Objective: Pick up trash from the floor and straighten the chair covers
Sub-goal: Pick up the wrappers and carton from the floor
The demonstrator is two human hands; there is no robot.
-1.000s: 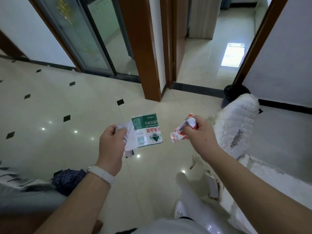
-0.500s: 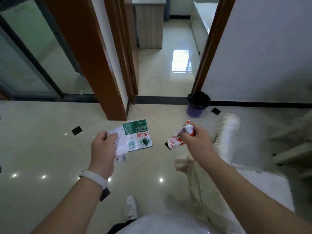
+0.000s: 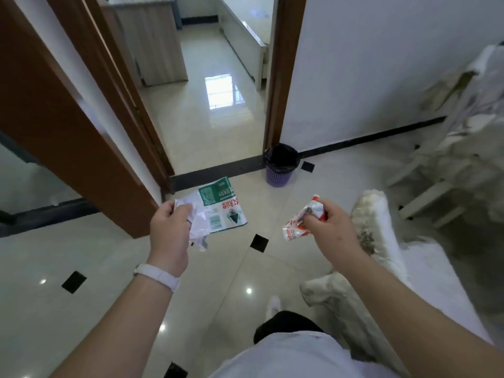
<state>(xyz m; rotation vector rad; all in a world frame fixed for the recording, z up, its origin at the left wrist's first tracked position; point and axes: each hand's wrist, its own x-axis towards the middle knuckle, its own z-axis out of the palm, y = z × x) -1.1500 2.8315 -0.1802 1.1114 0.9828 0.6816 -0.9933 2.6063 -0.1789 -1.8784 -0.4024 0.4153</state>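
My left hand [image 3: 169, 233] grips a crumpled white and green plastic label [image 3: 218, 207] with red characters, held out in front of me at waist height. My right hand [image 3: 328, 225] pinches a small crumpled red and white wrapper [image 3: 302, 221]. Ahead on the floor, between the two hands and by the doorway, stands a purple waste basket [image 3: 281, 167] lined with a black bag. A chair with a white quilted cover [image 3: 377, 236] sits just right of my right arm.
A brown door frame [image 3: 281, 77] and an open wooden door [image 3: 62, 126] flank a doorway into a tiled hall. More white-covered furniture [image 3: 461, 148] stands at the far right against the wall. The glossy floor has small black diamond tiles [image 3: 259, 242].
The view has swung right and moved forward, so the waste basket and doorway now sit closer and more central. Both hands keep the same hold on their trash.
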